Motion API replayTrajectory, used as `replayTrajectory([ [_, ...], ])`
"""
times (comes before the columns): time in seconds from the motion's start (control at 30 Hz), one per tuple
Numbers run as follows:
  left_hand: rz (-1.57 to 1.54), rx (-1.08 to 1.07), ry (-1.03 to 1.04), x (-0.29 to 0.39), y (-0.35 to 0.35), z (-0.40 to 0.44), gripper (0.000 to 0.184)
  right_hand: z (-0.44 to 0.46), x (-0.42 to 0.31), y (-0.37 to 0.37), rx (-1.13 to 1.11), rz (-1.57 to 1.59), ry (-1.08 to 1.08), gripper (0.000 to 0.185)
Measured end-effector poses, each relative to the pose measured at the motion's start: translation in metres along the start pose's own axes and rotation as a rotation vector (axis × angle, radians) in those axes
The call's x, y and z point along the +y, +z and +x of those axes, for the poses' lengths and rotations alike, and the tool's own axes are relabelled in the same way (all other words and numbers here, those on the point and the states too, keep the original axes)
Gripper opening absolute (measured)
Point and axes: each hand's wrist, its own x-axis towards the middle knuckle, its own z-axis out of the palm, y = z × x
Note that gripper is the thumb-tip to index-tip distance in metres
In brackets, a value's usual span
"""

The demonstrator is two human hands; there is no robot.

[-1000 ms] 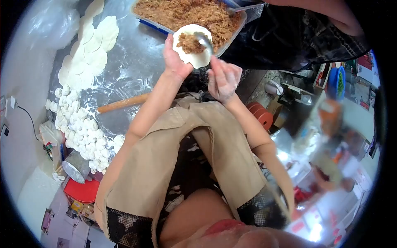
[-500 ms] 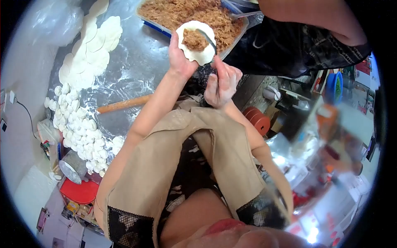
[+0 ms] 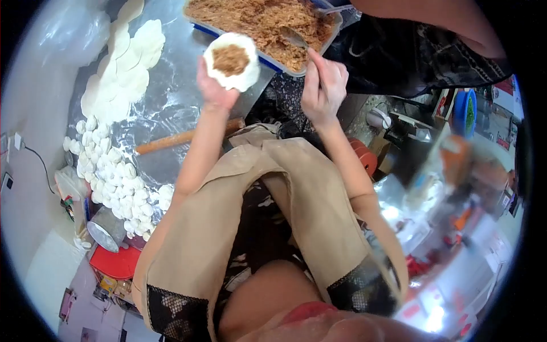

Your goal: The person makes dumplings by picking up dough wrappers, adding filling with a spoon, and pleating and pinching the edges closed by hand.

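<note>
In my left hand point(image 3: 218, 91) lies a round white dough wrapper point(image 3: 249, 71) with a mound of brown filling point(image 3: 230, 60) spread on its middle. The fingers and thumb hold it from below and at its left edge. My right hand point(image 3: 325, 85) is closed round the handle of a metal spoon point(image 3: 294, 37), whose bowl rests on the filling in a rectangular tub point(image 3: 302, 73). That tub stands at the table's far edge, full of shredded-looking brown filling point(image 3: 250, 23).
Flat dough wrappers point(image 3: 134, 62) overlap along the table's left side. Below them lie many small dough pieces point(image 3: 117, 176). A wooden rolling pin point(image 3: 171, 141) lies beneath my left forearm. Another person's arm and dark clothing point(image 3: 410, 57) are close at the upper right.
My left hand has moved left with the filled wrapper. My right hand has drawn the spoon away from the wrapper and moved right and up to the tub.
</note>
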Motion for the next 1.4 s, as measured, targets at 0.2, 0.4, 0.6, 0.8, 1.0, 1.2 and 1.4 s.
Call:
replayTrajectory([
  [0.2,0.097,0.13,-0.031,0.004,-0.027,-0.014,0.06,-0.015,0.063,0.036,-0.175,-0.043,-0.009,0.017],
  [0.4,0.064,0.213,-0.157,-0.01,-0.02,-0.017,0.058,-0.009,0.061,0.076,-0.171,0.012,-0.099,0.017],
  [0.6,0.039,0.138,-0.16,-0.011,-0.026,-0.007,0.058,-0.017,0.064,0.075,-0.256,0.172,0.087,0.018],
  [0.8,0.009,0.104,-0.178,-0.011,-0.019,-0.005,0.057,-0.002,0.074,0.04,-0.27,0.66,0.84,0.023],
  [1.0,-0.069,0.011,-0.231,-0.017,0.008,0.0,0.06,0.006,0.006,-0.003,-0.089,0.678,0.725,0.02],
  [1.2,-0.123,-0.077,-0.196,-0.018,0.027,0.0,0.059,-0.033,-0.004,0.01,-0.207,-0.016,-0.342,0.034],
  [1.4,-0.16,-0.1,-0.19,-0.014,0.029,-0.007,0.06,-0.029,-0.014,0.004,-0.079,-0.002,-0.283,0.034],
])
